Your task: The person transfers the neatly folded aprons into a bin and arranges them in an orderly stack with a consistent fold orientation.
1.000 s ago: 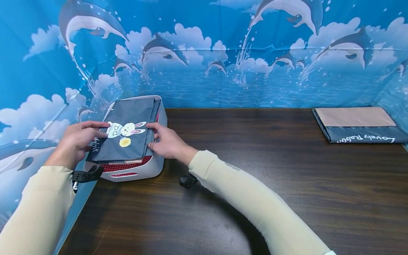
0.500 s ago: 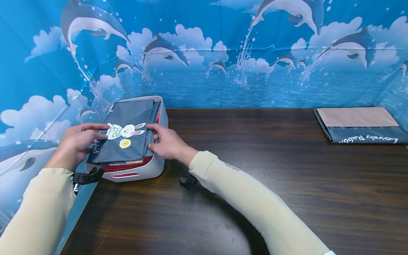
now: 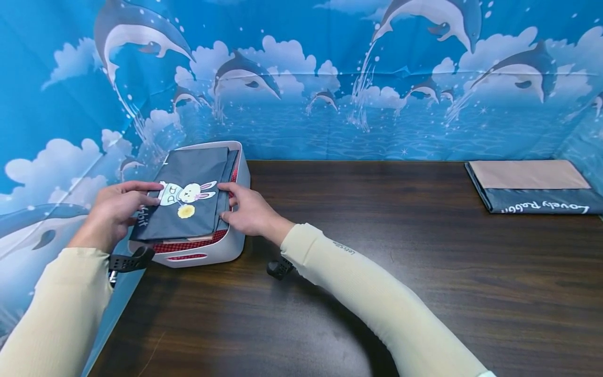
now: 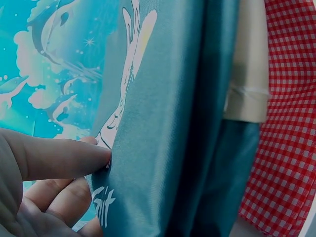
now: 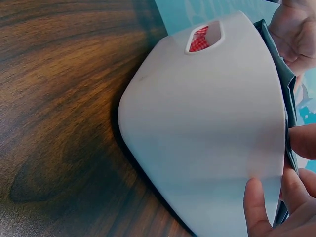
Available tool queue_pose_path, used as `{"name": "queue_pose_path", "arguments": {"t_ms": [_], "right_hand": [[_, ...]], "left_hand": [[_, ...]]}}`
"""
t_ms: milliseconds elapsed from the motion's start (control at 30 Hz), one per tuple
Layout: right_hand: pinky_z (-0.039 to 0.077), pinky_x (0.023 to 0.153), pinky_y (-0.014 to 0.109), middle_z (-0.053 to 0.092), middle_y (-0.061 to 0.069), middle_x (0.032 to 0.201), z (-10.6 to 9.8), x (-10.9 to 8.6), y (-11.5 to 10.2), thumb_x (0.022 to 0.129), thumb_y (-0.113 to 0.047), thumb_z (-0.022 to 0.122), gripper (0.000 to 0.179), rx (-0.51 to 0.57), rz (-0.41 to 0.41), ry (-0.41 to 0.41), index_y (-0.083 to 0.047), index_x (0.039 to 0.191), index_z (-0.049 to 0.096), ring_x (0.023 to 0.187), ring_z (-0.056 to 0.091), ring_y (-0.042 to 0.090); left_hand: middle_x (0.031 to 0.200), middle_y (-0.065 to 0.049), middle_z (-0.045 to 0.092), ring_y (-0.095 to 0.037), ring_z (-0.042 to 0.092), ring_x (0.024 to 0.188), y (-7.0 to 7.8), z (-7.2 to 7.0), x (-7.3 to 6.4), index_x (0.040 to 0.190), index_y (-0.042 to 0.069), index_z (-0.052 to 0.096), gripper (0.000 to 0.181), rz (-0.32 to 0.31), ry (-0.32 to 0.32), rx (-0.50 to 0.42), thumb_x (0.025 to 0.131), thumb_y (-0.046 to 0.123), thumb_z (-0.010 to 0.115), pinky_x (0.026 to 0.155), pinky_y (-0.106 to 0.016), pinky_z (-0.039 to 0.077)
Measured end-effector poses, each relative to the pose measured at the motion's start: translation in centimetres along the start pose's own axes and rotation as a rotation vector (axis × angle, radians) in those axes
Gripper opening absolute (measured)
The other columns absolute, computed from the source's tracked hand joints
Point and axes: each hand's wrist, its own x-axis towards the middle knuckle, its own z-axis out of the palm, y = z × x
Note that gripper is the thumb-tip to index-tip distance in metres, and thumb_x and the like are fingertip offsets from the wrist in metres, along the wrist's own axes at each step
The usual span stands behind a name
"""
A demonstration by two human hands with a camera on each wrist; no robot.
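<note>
A folded dark blue-grey fabric piece with a white rabbit print (image 3: 202, 162) lies across the top of a white basket (image 3: 231, 248) at the left of the table. My left hand (image 3: 115, 207) pinches its left edge; in the left wrist view one finger presses the printed face while others curl behind. My right hand (image 3: 252, 209) grips the right edge beside the basket's rim. The right wrist view shows one fingertip (image 5: 255, 195) against the basket's outer wall. More dark folds and a beige strip (image 4: 249, 64) show under the top layer.
Red checked cloth (image 4: 291, 98) lines the basket. Another folded piece (image 3: 532, 180), beige and dark with "Lovely Rabbit" lettering, lies at the far right of the dark wooden table (image 3: 358, 235). A blue dolphin-print curtain (image 3: 292, 120) hangs along the back and left.
The whole head view has shifted very slightly to the right. Both hands keep the same hold on the folded fabric piece, which stays in place on the basket.
</note>
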Motion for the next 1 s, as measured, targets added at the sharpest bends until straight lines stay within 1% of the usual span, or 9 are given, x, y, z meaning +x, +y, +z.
{"name": "queue_pose_path", "arguments": {"t_ms": [67, 133, 233, 400, 567, 767, 900, 967, 1000], "right_hand": [[0.056, 0.075, 0.023, 0.069, 0.011, 0.13, -0.03, 0.01, 0.0, 0.103, -0.01, 0.071, 0.064, 0.002, -0.004, 0.002, -0.021, 0.162, 0.047, 0.106, 0.062, 0.016], [0.056, 0.075, 0.023, 0.069, 0.011, 0.13, -0.07, 0.0, -0.01, 0.104, -0.01, 0.071, 0.065, 0.006, -0.004, 0.001, -0.021, 0.163, 0.047, 0.106, 0.062, 0.016], [0.056, 0.075, 0.023, 0.069, 0.011, 0.131, -0.1, 0.0, 0.04, 0.104, -0.011, 0.071, 0.065, 0.012, -0.001, -0.003, -0.021, 0.163, 0.046, 0.107, 0.063, 0.016], [0.058, 0.078, 0.024, 0.069, 0.011, 0.134, -0.04, 0.0, 0.16, 0.104, -0.011, 0.07, 0.065, 0.016, 0.002, -0.007, -0.022, 0.164, 0.046, 0.108, 0.063, 0.016], [0.059, 0.08, 0.024, 0.068, 0.011, 0.133, 0.0, -0.07, 0.23, 0.104, -0.01, 0.07, 0.065, 0.018, -0.011, 0.001, -0.022, 0.163, 0.047, 0.108, 0.061, 0.016], [0.062, 0.09, 0.028, 0.067, 0.011, 0.135, 0.07, -0.14, 0.23, 0.104, -0.01, 0.07, 0.063, 0.014, -0.011, 0.004, -0.023, 0.162, 0.05, 0.112, 0.061, 0.016], [0.061, 0.089, 0.027, 0.067, 0.011, 0.132, 0.06, -0.13, 0.21, 0.104, -0.009, 0.069, 0.062, 0.008, -0.023, 0.008, -0.023, 0.161, 0.05, 0.112, 0.062, 0.017], [0.061, 0.09, 0.027, 0.066, 0.01, 0.137, 0.14, -0.11, 0.17, 0.104, -0.009, 0.07, 0.06, -0.019, -0.041, 0.017, -0.023, 0.16, 0.053, 0.115, 0.062, 0.018], [0.061, 0.093, 0.028, 0.065, 0.01, 0.143, 0.16, -0.15, 0.1, 0.104, -0.01, 0.07, 0.058, -0.046, -0.056, 0.022, -0.023, 0.159, 0.055, 0.123, 0.062, 0.019]], "left_hand": [[0.162, -0.015, 0.042, -0.029, 0.051, 0.121, 0.0, -0.02, 0.04, 0.158, 0.018, 0.054, 0.047, 0.003, -0.002, -0.002, 0.111, 0.023, 0.052, 0.086, -0.037, 0.053], [0.162, -0.016, 0.041, -0.029, 0.051, 0.122, 0.04, 0.02, 0.03, 0.158, 0.017, 0.054, 0.048, 0.006, 0.002, 0.001, 0.111, 0.023, 0.052, 0.086, -0.037, 0.053], [0.169, -0.019, 0.036, -0.03, 0.05, 0.123, 0.07, 0.04, -0.01, 0.16, 0.014, 0.051, 0.05, 0.004, 0.001, 0.004, 0.111, 0.023, 0.051, 0.086, -0.036, 0.052], [0.174, -0.021, 0.029, -0.03, 0.049, 0.124, 0.13, 0.05, -0.05, 0.162, 0.011, 0.048, 0.051, 0.002, -0.003, 0.011, 0.112, 0.023, 0.05, 0.088, -0.037, 0.051], [0.175, -0.02, 0.028, -0.03, 0.048, 0.125, 0.19, 0.05, -0.03, 0.162, 0.011, 0.048, 0.051, 0.006, -0.006, 0.011, 0.112, 0.023, 0.05, 0.089, -0.038, 0.05], [0.171, -0.02, 0.032, -0.03, 0.05, 0.123, 0.17, 0.07, -0.15, 0.162, 0.012, 0.048, 0.051, 0.011, -0.007, 0.012, 0.112, 0.023, 0.051, 0.087, -0.037, 0.052], [0.173, -0.022, 0.032, -0.031, 0.05, 0.123, 0.23, 0.14, -0.25, 0.163, 0.01, 0.047, 0.052, 0.014, -0.004, 0.011, 0.112, 0.021, 0.049, 0.083, -0.034, 0.053], [0.173, -0.023, 0.03, -0.033, 0.05, 0.124, 0.26, 0.1, -0.3, 0.163, 0.01, 0.046, 0.052, 0.016, -0.002, 0.024, 0.112, 0.019, 0.049, 0.084, -0.035, 0.054], [0.173, -0.025, 0.03, -0.034, 0.05, 0.125, 0.3, 0.09, -0.32, 0.163, 0.009, 0.046, 0.053, 0.024, 0.003, 0.042, 0.111, 0.018, 0.049, 0.085, -0.037, 0.054]]}}
